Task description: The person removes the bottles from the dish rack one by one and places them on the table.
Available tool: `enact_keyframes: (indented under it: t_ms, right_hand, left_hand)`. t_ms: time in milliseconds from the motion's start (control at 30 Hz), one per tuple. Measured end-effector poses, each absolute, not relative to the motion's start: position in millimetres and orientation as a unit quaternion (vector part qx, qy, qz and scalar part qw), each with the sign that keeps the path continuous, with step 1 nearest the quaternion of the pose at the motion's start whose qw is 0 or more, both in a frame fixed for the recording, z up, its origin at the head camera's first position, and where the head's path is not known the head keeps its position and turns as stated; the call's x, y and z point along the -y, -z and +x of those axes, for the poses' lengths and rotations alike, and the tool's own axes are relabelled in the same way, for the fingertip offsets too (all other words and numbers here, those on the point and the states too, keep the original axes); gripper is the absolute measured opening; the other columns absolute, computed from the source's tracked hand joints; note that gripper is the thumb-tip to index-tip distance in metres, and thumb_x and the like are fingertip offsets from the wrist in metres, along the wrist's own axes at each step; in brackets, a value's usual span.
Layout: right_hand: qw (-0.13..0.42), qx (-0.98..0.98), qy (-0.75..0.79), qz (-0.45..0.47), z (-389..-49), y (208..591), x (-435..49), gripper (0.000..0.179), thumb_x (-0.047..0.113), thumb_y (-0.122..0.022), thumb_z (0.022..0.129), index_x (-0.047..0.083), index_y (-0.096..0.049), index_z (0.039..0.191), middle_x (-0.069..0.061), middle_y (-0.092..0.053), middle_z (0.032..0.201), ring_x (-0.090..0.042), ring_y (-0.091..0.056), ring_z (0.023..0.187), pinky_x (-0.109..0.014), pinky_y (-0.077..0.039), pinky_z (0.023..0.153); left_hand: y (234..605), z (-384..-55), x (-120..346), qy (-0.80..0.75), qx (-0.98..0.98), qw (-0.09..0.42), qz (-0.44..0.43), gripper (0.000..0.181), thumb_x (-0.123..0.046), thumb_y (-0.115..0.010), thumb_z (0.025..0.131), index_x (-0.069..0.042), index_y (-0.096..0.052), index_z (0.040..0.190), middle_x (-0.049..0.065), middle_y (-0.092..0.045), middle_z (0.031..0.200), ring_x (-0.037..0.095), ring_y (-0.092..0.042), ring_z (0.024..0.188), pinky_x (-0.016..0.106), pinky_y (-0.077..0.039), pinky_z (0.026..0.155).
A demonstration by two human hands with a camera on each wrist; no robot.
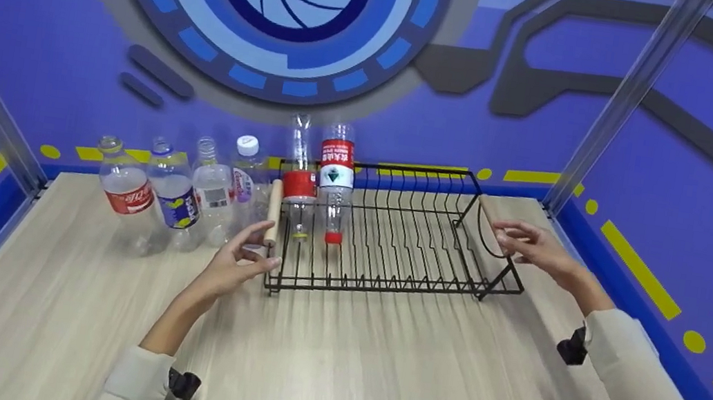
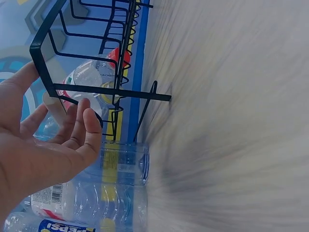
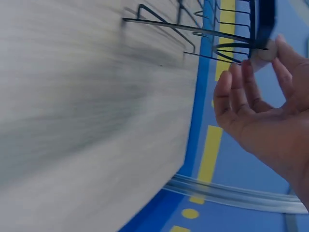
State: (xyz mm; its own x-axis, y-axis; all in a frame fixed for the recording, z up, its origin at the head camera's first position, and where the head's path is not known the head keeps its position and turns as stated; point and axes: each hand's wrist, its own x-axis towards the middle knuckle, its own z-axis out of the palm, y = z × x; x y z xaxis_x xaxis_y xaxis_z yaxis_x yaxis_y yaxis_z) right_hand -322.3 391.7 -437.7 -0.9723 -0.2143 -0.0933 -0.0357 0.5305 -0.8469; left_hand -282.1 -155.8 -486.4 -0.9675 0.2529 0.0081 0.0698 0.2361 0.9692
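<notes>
A black wire dish rack [image 1: 392, 247] with wooden side handles spans the space between both hands. At its left end my left hand [image 1: 239, 264] holds the side, fingers by the wooden handle [image 1: 275, 209] and thumb near the front corner. In the left wrist view, the fingers curl beside that handle. My right hand [image 1: 535, 246] pinches the right wooden handle [image 3: 265, 53] between thumb and fingers. Two clear plastic bottles lie slanted in the rack's left part: a red-labelled bottle [image 1: 300, 185] with a yellow cap and a red-and-white-labelled bottle [image 1: 335, 175] with a red cap.
Left of the rack several clear bottles stand in a row: a red-labelled bottle [image 1: 130, 196], a Pepsi bottle [image 1: 178, 199], an uncapped bottle [image 1: 215, 190] and a white-capped bottle [image 1: 248, 174]. Blue patterned walls [image 1: 411, 110] enclose the wooden table [image 1: 374, 370] at back and sides.
</notes>
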Motion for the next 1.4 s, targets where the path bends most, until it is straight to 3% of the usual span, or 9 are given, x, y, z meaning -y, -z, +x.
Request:
enact_keyframes:
  t_ms: [133,300,533,733,967,1133,1400]
  right_hand:
    - [0.082,-0.899,0.423,-0.077,-333.8,413.2,-376.7,0.054,0.031,-0.058,0.105,0.003,-0.047,0.15,-0.025,-0.055,0.142,-0.026,-0.057,0.119,-0.036,-0.049,0.093]
    - [0.076,-0.914,0.384,-0.108,-348.6,387.7,-342.3,0.05,0.026,-0.058,0.105,0.001,-0.049,0.148,-0.031,-0.053,0.144,-0.043,-0.051,0.131,-0.056,-0.044,0.107]
    - [0.098,-0.902,0.399,-0.135,-370.3,376.1,-280.4,0.047,0.025,-0.058,0.105,0.003,-0.051,0.147,-0.026,-0.061,0.133,-0.034,-0.06,0.118,-0.028,-0.052,0.083]
    - [0.144,-0.898,0.4,-0.114,-385.0,379.8,-238.2,0.049,0.025,-0.056,0.106,0.007,-0.047,0.151,-0.024,-0.057,0.139,-0.038,-0.056,0.128,-0.045,-0.051,0.1]
    - [0.181,-0.902,0.376,-0.107,-395.2,383.9,-190.0,0.057,0.026,-0.057,0.105,0.004,-0.038,0.154,-0.026,-0.054,0.142,-0.039,-0.057,0.126,-0.042,-0.053,0.095]
    - [0.199,-0.898,0.382,-0.089,-399.1,386.8,-158.4,0.064,0.029,-0.059,0.104,0.007,-0.031,0.158,-0.024,-0.049,0.148,-0.037,-0.057,0.127,-0.046,-0.052,0.102]
    - [0.243,-0.873,0.422,-0.027,-401.4,384.5,-125.6,0.097,0.031,-0.069,0.097,0.009,-0.003,0.164,-0.023,-0.032,0.161,-0.04,-0.049,0.138,-0.05,-0.048,0.11]
  left_hand:
    - [484.7,-283.6,156.7,-0.614,-0.779,0.084,0.094,0.071,-0.02,-0.074,0.094,-0.024,-0.04,0.156,0.015,-0.047,0.142,0.021,-0.055,0.107,0.036,-0.05,0.085]
    - [481.7,-284.8,157.5,-0.606,-0.782,0.101,0.102,0.072,-0.021,-0.073,0.096,-0.023,-0.035,0.158,0.017,-0.045,0.146,0.019,-0.058,0.103,0.031,-0.049,0.078]
    - [482.9,-289.5,156.6,-0.599,-0.786,0.106,0.112,0.073,-0.018,-0.072,0.096,-0.021,-0.034,0.158,0.022,-0.045,0.143,0.017,-0.059,0.096,0.029,-0.048,0.073]
    - [484.3,-293.9,153.9,-0.602,-0.781,0.11,0.123,0.073,-0.017,-0.071,0.096,-0.021,-0.033,0.158,0.027,-0.047,0.143,0.018,-0.06,0.097,0.029,-0.048,0.072]
    - [485.4,-289.1,156.3,-0.607,-0.779,0.112,0.114,0.072,-0.018,-0.072,0.096,-0.024,-0.035,0.157,0.023,-0.05,0.141,0.019,-0.059,0.1,0.029,-0.05,0.075]
    - [485.6,-284.6,157.8,-0.608,-0.78,0.112,0.098,0.073,-0.02,-0.074,0.094,-0.026,-0.037,0.156,0.021,-0.048,0.142,0.021,-0.059,0.103,0.031,-0.05,0.077]
    - [481.5,-285.8,157.4,-0.609,-0.776,0.11,0.12,0.072,-0.016,-0.072,0.095,-0.021,-0.034,0.157,0.024,-0.046,0.142,0.021,-0.06,0.102,0.032,-0.051,0.075]
